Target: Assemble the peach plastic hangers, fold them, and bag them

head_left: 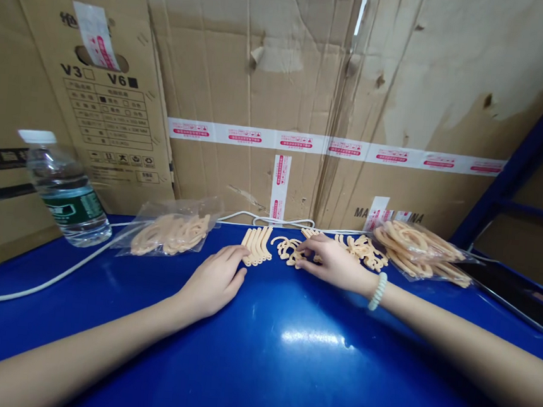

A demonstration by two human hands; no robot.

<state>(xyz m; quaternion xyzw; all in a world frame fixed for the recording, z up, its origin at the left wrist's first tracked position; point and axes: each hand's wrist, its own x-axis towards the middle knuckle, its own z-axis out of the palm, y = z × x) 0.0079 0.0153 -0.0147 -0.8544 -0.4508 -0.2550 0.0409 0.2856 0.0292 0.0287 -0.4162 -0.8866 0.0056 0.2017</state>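
Note:
Several slim beige curved pieces [259,243] lie side by side in a neat row on the blue table. My left hand [214,281] rests at the row's left edge, fingertips touching or very close to it, thumb apart and nothing visibly held. Right of the row is a loose group of small curved beige pieces [286,248]. Over its right side reaches my right hand [335,263], thumb and forefinger apart among the pieces and partly covering them. Behind that hand, short straight beige pieces [310,233] show in part. More loose beige pieces [367,251] are heaped to its right.
Clear bags of beige pieces lie left [174,233] and right [419,248]. A water bottle [70,195] stands far left beside a white cable [50,287]. A dark phone-like slab [515,294] lies right. Cardboard [257,94] walls the blue table's [257,367] back edge.

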